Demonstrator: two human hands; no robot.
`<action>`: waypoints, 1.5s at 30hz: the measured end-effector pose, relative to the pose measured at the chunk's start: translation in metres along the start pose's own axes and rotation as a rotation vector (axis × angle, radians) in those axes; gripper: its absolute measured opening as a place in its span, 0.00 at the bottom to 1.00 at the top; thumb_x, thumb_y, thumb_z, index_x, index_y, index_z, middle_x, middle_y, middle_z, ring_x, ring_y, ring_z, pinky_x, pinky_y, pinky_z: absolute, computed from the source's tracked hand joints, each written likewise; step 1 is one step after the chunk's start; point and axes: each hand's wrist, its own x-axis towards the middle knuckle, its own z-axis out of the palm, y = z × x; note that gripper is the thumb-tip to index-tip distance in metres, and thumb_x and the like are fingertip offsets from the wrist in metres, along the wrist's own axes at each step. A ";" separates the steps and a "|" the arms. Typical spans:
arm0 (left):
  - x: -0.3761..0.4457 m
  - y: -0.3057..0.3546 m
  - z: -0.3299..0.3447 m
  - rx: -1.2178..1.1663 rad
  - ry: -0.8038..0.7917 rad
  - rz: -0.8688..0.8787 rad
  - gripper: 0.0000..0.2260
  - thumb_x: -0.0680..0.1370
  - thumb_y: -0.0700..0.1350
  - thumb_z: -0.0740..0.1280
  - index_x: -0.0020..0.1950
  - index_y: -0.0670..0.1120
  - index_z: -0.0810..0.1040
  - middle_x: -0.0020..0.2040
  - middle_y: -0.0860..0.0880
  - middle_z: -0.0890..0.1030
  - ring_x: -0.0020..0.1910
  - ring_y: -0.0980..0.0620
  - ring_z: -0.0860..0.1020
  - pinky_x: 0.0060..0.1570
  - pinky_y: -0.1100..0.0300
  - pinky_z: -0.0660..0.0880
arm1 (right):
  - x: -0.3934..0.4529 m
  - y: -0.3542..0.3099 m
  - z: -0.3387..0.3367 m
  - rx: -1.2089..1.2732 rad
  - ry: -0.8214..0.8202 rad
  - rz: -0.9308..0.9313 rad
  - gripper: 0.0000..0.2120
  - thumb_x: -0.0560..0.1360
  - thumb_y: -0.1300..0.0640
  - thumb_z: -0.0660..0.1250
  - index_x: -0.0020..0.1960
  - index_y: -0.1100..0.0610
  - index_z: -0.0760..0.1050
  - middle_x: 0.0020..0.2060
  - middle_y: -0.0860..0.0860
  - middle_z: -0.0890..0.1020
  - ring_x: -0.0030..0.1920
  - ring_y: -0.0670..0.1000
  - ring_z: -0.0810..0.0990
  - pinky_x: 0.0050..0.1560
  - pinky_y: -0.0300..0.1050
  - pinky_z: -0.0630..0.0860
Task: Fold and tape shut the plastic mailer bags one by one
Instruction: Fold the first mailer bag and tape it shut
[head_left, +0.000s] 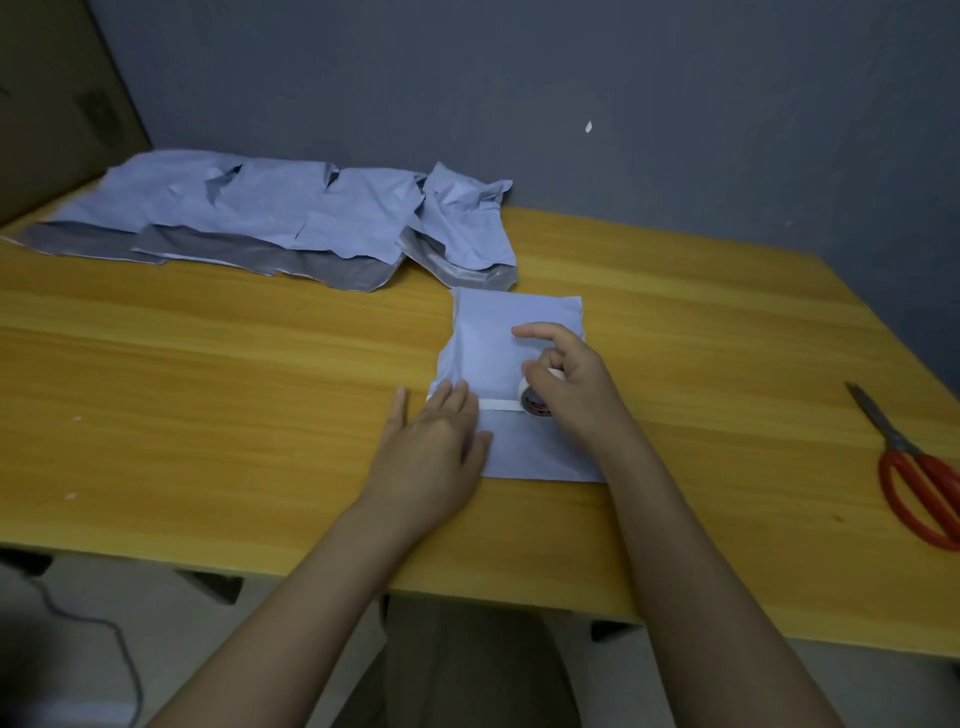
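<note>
Head view, looking down at a yellow wooden table (208, 364). A folded, pale blue plastic mailer bag (498, 353) lies flat near the table's middle. The left hand (436, 447) presses straight fingers onto the bag's left edge, pinning the free end of a thin white strip of tape (498, 405) so it sticks and the bag does not slide. The right hand (566, 389) curls around a small white tape roll with a red core (535, 402), just right of the left hand, apparently drawing the strip across the folded flap; its index finger lifts clear above the bag. The roll is mostly hidden under the fingers, so its size and how much tape remains are hard to tell. Beyond the bag, toward the grey wall, sits a crumpled pile of blue and silver mailer bags (249, 218) waiting their turn. Red-handled scissors (914, 467) lie well to the bag's right, partly cut off by the frame edge, likely ready to snip the tape.
</note>
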 end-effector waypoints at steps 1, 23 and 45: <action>-0.002 -0.001 -0.001 -0.004 -0.017 0.009 0.23 0.83 0.52 0.50 0.78 0.47 0.55 0.78 0.52 0.52 0.76 0.58 0.46 0.72 0.49 0.35 | 0.000 0.000 0.000 0.002 0.004 -0.003 0.14 0.78 0.67 0.61 0.61 0.56 0.74 0.24 0.45 0.68 0.25 0.41 0.68 0.29 0.31 0.68; 0.007 0.014 0.008 0.217 0.028 0.169 0.29 0.81 0.57 0.39 0.77 0.44 0.56 0.77 0.47 0.58 0.76 0.52 0.55 0.73 0.55 0.49 | -0.001 0.007 0.000 0.052 0.025 -0.025 0.14 0.78 0.68 0.62 0.62 0.60 0.73 0.21 0.42 0.70 0.25 0.39 0.70 0.30 0.29 0.68; 0.018 0.011 0.009 0.289 0.341 0.213 0.20 0.76 0.53 0.52 0.45 0.47 0.83 0.34 0.50 0.78 0.32 0.49 0.78 0.19 0.62 0.67 | -0.013 0.020 -0.015 0.015 0.032 -0.047 0.10 0.74 0.54 0.70 0.41 0.60 0.75 0.31 0.49 0.75 0.32 0.45 0.71 0.34 0.36 0.68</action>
